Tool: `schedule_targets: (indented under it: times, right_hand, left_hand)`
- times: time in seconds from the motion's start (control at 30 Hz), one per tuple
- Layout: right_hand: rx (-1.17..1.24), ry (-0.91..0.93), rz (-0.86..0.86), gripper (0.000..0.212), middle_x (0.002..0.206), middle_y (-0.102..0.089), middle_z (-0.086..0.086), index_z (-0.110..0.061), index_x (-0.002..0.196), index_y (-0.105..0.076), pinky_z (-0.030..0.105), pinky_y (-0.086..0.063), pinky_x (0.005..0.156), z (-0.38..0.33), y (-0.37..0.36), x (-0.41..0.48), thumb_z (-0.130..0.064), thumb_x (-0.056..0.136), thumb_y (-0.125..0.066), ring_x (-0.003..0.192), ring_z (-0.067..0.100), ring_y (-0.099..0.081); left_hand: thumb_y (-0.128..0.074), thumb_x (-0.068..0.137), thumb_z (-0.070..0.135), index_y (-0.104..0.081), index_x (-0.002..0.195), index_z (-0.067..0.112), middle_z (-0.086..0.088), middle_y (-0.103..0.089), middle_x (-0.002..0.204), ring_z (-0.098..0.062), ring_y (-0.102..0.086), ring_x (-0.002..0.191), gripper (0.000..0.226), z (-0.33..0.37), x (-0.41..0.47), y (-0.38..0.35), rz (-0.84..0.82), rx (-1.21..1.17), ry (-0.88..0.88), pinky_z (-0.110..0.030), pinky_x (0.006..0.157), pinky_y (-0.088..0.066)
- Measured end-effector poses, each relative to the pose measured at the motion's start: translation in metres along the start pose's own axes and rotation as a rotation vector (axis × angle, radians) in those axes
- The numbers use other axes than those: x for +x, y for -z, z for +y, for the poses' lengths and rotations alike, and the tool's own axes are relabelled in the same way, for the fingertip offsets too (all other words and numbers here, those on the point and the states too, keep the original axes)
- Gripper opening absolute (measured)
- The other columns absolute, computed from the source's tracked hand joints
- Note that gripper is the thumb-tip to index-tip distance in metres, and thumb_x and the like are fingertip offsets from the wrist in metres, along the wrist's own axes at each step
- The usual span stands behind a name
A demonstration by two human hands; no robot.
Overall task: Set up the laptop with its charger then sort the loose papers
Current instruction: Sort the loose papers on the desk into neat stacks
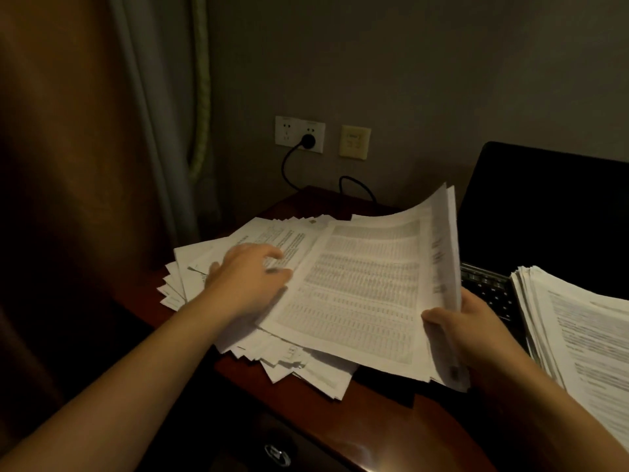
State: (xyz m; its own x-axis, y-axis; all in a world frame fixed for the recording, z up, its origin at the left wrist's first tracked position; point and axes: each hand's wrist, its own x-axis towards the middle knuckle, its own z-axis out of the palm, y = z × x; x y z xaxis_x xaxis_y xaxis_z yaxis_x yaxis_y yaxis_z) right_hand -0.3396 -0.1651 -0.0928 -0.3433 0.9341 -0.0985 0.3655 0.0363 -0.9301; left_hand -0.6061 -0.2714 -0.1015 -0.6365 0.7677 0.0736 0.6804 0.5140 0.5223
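A messy pile of loose papers lies fanned out on the left of the dark wooden desk. My right hand grips a bundle of printed table sheets by its right edge, tilted up over the pile. My left hand rests fingers apart on the pile, touching the bundle's left edge. An open black laptop stands at the right, its screen dark. A black charger plug sits in the wall socket, its cable running down behind the desk.
A second, neater stack of papers lies on the right, covering part of the laptop keyboard. Curtains hang at the left. A yellow wall plate sits beside the socket. A drawer handle shows at the desk front.
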Motion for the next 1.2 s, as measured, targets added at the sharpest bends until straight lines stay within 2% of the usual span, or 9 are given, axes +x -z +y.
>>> schedule_targets:
  times: [0.1,0.27,0.33,0.47,0.67,0.77,0.9,1.03,1.2]
  right_hand:
    - [-0.098,0.034,0.016,0.022,0.089,-0.063,0.005,-0.018,0.110,-0.055,0.025,-0.047,0.054,0.001,-0.002,-0.002,0.000,0.096,-0.056,0.074,0.017,-0.061]
    - [-0.169,0.063,-0.001,0.025,0.080,-0.063,0.014,-0.013,0.116,-0.054,0.019,-0.044,0.040,0.004,-0.006,-0.004,-0.001,0.095,-0.057,0.059,0.020,-0.060]
    - [-0.173,0.061,0.008,0.025,0.084,-0.063,0.014,-0.013,0.117,-0.054,0.022,-0.044,0.044,0.004,-0.006,-0.003,-0.001,0.095,-0.057,0.064,0.022,-0.061]
    - [-0.139,0.027,-0.001,0.022,0.081,-0.060,0.014,-0.014,0.114,-0.055,0.026,-0.043,0.046,0.006,-0.006,-0.001,-0.001,0.095,-0.056,0.060,0.023,-0.057]
    - [-0.129,0.060,0.004,0.020,0.082,-0.062,0.008,-0.012,0.110,-0.055,0.027,-0.044,0.052,0.009,-0.006,0.000,0.000,0.095,-0.055,0.067,0.019,-0.057]
    - [-0.092,0.098,0.043,0.024,0.093,-0.061,0.000,-0.017,0.113,-0.052,0.027,-0.041,0.057,0.007,-0.004,0.000,0.001,0.096,-0.053,0.080,0.015,-0.057]
    - [-0.048,0.127,0.109,0.025,0.096,-0.061,0.009,-0.011,0.115,-0.053,0.030,-0.043,0.057,0.007,0.002,0.003,0.002,0.093,-0.054,0.084,0.026,-0.058]
    - [-0.046,0.189,0.108,0.032,0.105,-0.058,0.000,-0.019,0.119,-0.051,0.023,-0.042,0.059,0.005,0.002,0.003,0.000,0.094,-0.056,0.099,0.027,-0.056]
    - [-0.084,0.246,0.129,0.033,0.111,-0.061,0.000,-0.021,0.123,-0.053,0.025,-0.046,0.062,0.009,0.000,0.007,-0.003,0.095,-0.055,0.101,0.024,-0.059]
  left_hand:
    - [-0.059,0.084,0.070,-0.039,0.149,0.030,-0.006,-0.045,0.149,-0.032,-0.042,0.133,0.078,-0.023,0.025,0.017,-0.030,0.221,0.233,-0.050,0.110,-0.035]
    - [-0.070,0.062,0.083,-0.052,0.134,0.018,-0.013,-0.051,0.139,-0.036,-0.046,0.129,0.099,-0.031,0.044,0.035,-0.073,0.278,0.401,-0.048,0.106,-0.037]
    - [-0.082,0.053,0.074,-0.059,0.122,0.016,-0.010,-0.061,0.123,-0.033,-0.057,0.115,0.093,-0.032,0.047,0.037,-0.085,0.139,0.431,-0.048,0.100,-0.047]
    - [-0.089,0.073,0.023,-0.066,0.099,0.010,-0.009,-0.071,0.094,-0.024,-0.071,0.081,0.037,-0.035,0.044,0.037,-0.005,-0.288,0.406,-0.040,0.066,-0.062]
    - [-0.062,0.097,0.010,-0.066,0.118,0.011,-0.007,-0.075,0.102,-0.019,-0.072,0.092,0.021,-0.030,0.030,0.037,0.020,-1.023,0.379,-0.019,0.047,-0.050]
    - [-0.054,0.100,0.002,-0.063,0.113,0.013,-0.005,-0.070,0.096,-0.018,-0.067,0.087,0.020,-0.015,0.023,0.035,0.129,-1.311,0.401,-0.019,0.048,-0.052]
    - [-0.047,0.101,-0.004,-0.062,0.103,0.010,-0.008,-0.067,0.092,-0.022,-0.067,0.084,0.020,0.003,0.014,0.027,0.247,-1.590,0.442,-0.026,0.060,-0.058]
    - [-0.051,0.100,-0.002,-0.064,0.095,0.006,-0.014,-0.066,0.095,-0.026,-0.067,0.086,0.016,0.013,0.007,0.022,0.320,-1.741,0.503,-0.038,0.084,-0.060]
    - [-0.057,0.097,-0.004,-0.060,0.094,0.004,-0.019,-0.063,0.110,-0.031,-0.065,0.093,0.009,0.008,0.001,0.028,0.448,-1.880,0.527,-0.043,0.090,-0.059]
